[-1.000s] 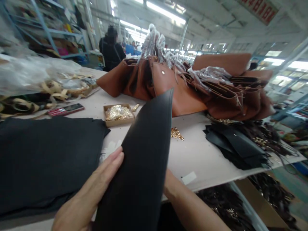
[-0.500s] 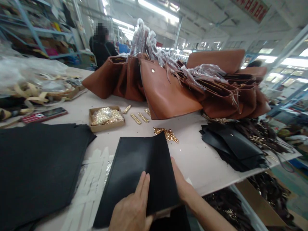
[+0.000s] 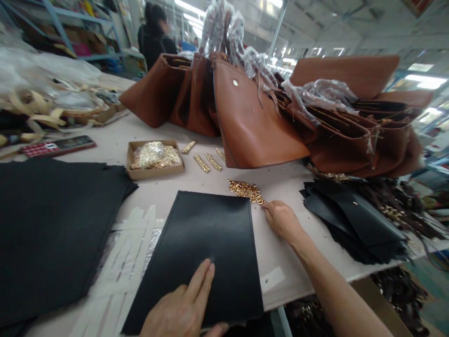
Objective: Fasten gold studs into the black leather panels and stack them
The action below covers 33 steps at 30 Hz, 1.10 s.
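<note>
A black leather panel (image 3: 217, 224) lies on the table in front of me, its surface smooth and stitched or creased along the edges. My left hand (image 3: 178, 304) rests on its lower part, fingers stretched out flat. Beyond the panel's top right corner is a loose pile of small gold metal fittings (image 3: 245, 191). My right hand (image 3: 282, 220) reaches to the near right end of that pile, fingertips pressed together. Whatever may be between those fingertips is too small to make out.
Brown leather bags (image 3: 259, 121) with plastic-wrapped handles stand across the back. A cardboard box (image 3: 154, 173) of gold pieces sits left of centre. Stacked black panels lie at left (image 3: 52, 234) and right (image 3: 351, 220). A red-checked case (image 3: 58, 146) is at far left. A person (image 3: 154, 37) stands beyond.
My right hand has left the panel's right edge and moved forward to the gold pile. The panel's raised top right corner now lies flat. My left hand stays on it.
</note>
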Each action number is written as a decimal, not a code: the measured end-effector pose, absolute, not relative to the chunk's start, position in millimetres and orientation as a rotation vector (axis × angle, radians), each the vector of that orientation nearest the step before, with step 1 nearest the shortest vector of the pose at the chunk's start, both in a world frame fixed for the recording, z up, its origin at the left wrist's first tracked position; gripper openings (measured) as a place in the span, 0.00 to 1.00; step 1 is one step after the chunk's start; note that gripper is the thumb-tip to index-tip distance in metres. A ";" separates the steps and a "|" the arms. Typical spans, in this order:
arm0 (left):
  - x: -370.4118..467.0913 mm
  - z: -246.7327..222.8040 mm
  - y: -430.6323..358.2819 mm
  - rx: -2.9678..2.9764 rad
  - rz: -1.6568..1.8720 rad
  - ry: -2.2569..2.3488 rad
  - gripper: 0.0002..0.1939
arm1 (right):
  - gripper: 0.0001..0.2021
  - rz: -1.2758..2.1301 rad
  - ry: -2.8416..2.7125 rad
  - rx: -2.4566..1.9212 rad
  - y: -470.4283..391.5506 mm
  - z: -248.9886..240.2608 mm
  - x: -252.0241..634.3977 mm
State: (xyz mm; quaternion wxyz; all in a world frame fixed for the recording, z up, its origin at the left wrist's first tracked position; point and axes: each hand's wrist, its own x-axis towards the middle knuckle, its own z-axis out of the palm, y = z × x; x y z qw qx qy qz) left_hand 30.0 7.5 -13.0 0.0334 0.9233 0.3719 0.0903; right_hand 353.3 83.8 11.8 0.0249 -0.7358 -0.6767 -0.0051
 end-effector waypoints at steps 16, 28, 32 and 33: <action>26.0 2.8 6.4 2.638 0.268 1.108 0.31 | 0.16 -0.087 -1.940 -2.682 112.0 21.6 336.2; 19.8 -10.6 0.5 2.671 0.425 1.044 0.29 | 0.12 0.976 -1.913 -1.874 33.8 27.5 233.4; 19.2 -9.0 1.6 2.687 0.452 1.034 0.28 | 0.09 0.940 -2.064 -1.823 26.5 32.3 207.2; 19.1 -8.9 1.7 2.686 0.459 1.038 0.28 | 0.09 0.939 -2.082 -1.822 28.4 33.8 205.3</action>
